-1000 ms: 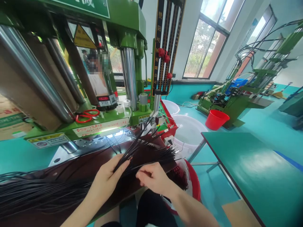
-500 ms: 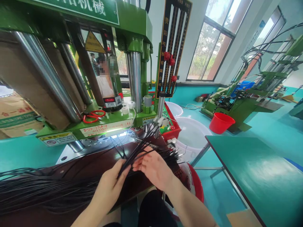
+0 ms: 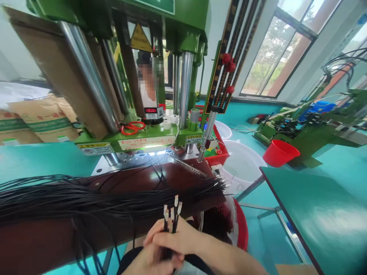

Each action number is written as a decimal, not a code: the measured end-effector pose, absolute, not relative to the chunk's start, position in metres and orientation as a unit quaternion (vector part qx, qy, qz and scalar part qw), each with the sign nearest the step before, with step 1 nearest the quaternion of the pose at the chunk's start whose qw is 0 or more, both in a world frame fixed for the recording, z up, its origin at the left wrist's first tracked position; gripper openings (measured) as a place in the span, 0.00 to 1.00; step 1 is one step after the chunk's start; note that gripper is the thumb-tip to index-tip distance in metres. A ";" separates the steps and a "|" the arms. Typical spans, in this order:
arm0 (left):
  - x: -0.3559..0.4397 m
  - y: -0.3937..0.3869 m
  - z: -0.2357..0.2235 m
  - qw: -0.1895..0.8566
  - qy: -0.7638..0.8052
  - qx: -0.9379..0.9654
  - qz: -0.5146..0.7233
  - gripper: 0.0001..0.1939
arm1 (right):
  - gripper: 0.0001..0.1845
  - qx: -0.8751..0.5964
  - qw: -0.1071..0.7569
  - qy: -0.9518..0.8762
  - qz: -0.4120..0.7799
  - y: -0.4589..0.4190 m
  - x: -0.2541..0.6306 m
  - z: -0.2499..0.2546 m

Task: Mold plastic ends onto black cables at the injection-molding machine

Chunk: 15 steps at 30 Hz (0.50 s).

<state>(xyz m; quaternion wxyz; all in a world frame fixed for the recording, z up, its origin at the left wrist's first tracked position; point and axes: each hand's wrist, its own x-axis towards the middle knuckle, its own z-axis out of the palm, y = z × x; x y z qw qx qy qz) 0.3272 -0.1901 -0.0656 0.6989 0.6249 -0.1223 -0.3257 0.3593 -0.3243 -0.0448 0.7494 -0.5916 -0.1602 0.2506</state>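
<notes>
Low in the view, both hands are together around a small bunch of black cables (image 3: 172,218), whose silver metal plugs point up. My right hand (image 3: 185,238) is closed around the cables just below the plugs. Against it, my left hand (image 3: 150,258) is closed on the same bunch lower down; its fingers are partly hidden and smeared. A large bundle of black cables (image 3: 94,202) lies along the brown table (image 3: 37,244) beyond my hands, its plug ends gathered at the right. Some cables hang over the table's near edge.
A green press machine (image 3: 160,137) stands behind the table, with orange-handled scissors (image 3: 132,128) on its ledge. A metal strip (image 3: 189,167) lies before it. To the right are a green table (image 3: 315,206), a red bucket (image 3: 280,152) and white tubs (image 3: 243,156). Another person shows behind the press.
My hands have come down and closer to my body with the bunch of cables. The plugs now point up out of my closed right hand. The view has shifted left.
</notes>
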 end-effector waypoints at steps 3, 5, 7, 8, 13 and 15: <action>0.329 -0.208 -0.062 0.791 0.015 0.531 -0.304 0.21 | 0.18 -0.528 0.808 -0.079 0.249 -0.320 0.361 -0.053; 0.330 -0.216 -0.063 0.810 0.043 0.501 -0.303 0.21 | 0.18 -0.493 0.839 -0.046 0.227 -0.324 0.367 -0.051; 0.331 -0.220 -0.064 0.807 0.036 0.513 -0.290 0.21 | 0.17 -0.514 0.831 -0.033 0.209 -0.330 0.375 -0.044; 0.332 -0.220 -0.064 0.803 0.031 0.528 -0.276 0.20 | 0.17 -0.539 0.817 -0.029 0.200 -0.332 0.377 -0.041; 0.336 -0.217 -0.060 0.797 0.046 0.558 -0.226 0.18 | 0.20 -0.605 0.778 -0.048 0.163 -0.338 0.380 -0.035; 0.341 -0.216 -0.058 0.807 0.068 0.543 -0.221 0.19 | 0.21 -0.633 0.756 -0.066 0.154 -0.338 0.377 -0.037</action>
